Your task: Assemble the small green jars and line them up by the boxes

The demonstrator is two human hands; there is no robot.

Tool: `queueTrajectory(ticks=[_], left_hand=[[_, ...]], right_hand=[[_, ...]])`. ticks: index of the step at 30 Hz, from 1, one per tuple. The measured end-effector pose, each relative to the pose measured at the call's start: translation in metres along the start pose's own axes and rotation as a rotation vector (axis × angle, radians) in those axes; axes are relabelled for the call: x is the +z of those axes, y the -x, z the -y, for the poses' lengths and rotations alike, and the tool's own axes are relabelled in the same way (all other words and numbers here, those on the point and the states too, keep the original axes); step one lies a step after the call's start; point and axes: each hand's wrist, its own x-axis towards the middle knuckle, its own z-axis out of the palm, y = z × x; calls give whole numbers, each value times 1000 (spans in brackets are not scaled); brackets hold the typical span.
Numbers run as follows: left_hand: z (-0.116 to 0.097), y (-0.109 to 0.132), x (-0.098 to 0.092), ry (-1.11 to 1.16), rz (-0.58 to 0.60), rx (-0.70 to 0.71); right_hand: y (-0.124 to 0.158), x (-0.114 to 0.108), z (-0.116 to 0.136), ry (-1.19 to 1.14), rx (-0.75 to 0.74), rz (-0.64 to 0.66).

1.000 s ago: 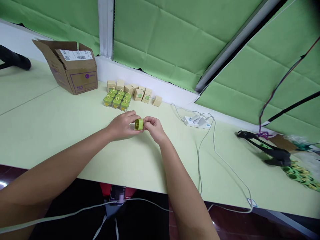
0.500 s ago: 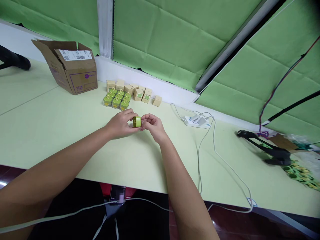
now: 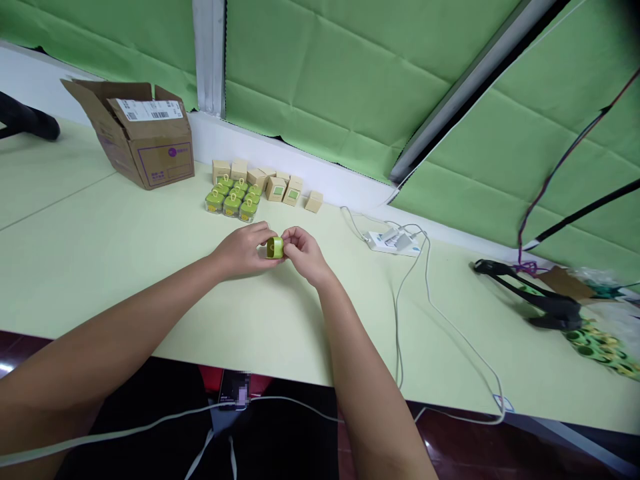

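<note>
A small green lid (image 3: 275, 247), hollow side turned to the left, is held just above the table. My left hand (image 3: 244, 248) grips it between thumb and fingers from the left. On its other side, the fingertips of my right hand (image 3: 304, 255) are pinched together against the lid's top; what exactly lies between them is hidden. Beyond my hands, several small clear containers with green lids and pale loop handles (image 3: 232, 204) stand grouped together. Small cardboard boxes (image 3: 277, 189) stand in a row behind them.
An open carton (image 3: 165, 160) stands at the back left. Right of my hands lie a power strip (image 3: 393, 243) and loose white cables (image 3: 430, 293). A black stand (image 3: 545, 300) and a pile of green parts (image 3: 600, 350) are at the far right.
My right fingertips have closed in against the lid, where they were more spread before. Both hands and the lid have shifted slightly toward me.
</note>
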Motion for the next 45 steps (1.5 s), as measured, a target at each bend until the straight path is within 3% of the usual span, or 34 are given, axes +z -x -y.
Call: queueTrajectory(ticks=[8, 15, 19, 24, 29, 45], left_hand=[[-3, -1, -3, 22, -24, -73], [0, -1, -1, 10, -10, -99], [2, 0, -1, 3, -5, -114], [4, -1, -4, 20, -21, -159], [8, -1, -4, 40, -38, -227], [9, -2, -4, 47, -16, -312]], right_hand=[[-1, -1, -7, 104, -38, 3], [0, -3, -5, 457, -78, -1], [1, -2, -3, 508, -45, 8], [-2, -13, -10, 597, 24, -136], [-7, -25, -21, 507, 47, -269], [-10, -21, -31, 323, 57, -303]])
